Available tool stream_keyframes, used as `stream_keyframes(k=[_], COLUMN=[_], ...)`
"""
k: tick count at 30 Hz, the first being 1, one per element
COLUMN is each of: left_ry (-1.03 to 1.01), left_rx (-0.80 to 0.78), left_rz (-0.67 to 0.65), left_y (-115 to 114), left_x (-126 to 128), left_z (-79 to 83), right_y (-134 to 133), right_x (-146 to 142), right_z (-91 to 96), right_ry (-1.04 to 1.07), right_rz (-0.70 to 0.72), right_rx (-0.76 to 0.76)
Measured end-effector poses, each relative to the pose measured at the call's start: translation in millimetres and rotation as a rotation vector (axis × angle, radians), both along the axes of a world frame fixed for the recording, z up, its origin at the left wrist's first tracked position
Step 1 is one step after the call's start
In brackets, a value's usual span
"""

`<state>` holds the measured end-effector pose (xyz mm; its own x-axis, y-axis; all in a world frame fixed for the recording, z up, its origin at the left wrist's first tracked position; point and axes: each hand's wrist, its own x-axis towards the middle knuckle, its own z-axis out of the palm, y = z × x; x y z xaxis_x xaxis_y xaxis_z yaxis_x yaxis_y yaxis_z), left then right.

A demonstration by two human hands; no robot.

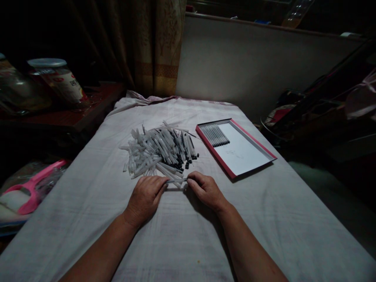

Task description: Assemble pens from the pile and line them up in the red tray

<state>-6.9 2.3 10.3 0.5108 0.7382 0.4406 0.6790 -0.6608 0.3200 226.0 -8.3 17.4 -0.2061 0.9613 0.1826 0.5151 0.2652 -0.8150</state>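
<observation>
A slim pen [177, 181] with a clear barrel is held level between my two hands. My left hand [148, 194] pinches one end of it, and my right hand [206, 189] grips the other. Just beyond them lies a loose pile of pen parts [158, 147]: clear barrels, caps and dark refills, with small black pieces [187, 165] at its right edge. To the right of the pile sits a shallow red-rimmed box lid [249, 150] with a white inside. Several pens [214, 135] lie side by side in its far left corner, their black ends toward me.
A pale checked cloth [182, 239] covers the surface. On a dark red table [102, 100] at left stands a lidded jar [60, 80]. Beside the cloth at lower left is a pink-handled object [37, 188]. Behind hang brown curtains [158, 47] next to a pale panel [241, 58].
</observation>
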Motion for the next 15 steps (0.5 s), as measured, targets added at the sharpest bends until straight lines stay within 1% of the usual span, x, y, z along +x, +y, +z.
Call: stream_keyframes(k=[4, 10, 13, 15], left_ry=[0.003, 0.002, -0.018, -0.022], left_rx=[0.001, -0.012, -0.014, -0.018], left_rz=[-0.012, -0.043, -0.063, -0.081], left_y=[0.4, -0.3, -3.1, -4.5], left_x=[-0.9, -0.3, 2.6, 3.5], left_z=[-1.8, -1.5, 0.6, 2.0], right_y=[1.1, 1.5, -0.7, -2.1], right_x=[0.3, 2.5, -1.0, -4.6], right_z=[-1.7, -3.2, -2.4, -1.3], right_ry=[0.013, 0.034, 0.070, 0.078], right_rz=[0.000, 0.005, 0.034, 0.072], right_rx=[0.000, -0.052, -0.069, -0.047])
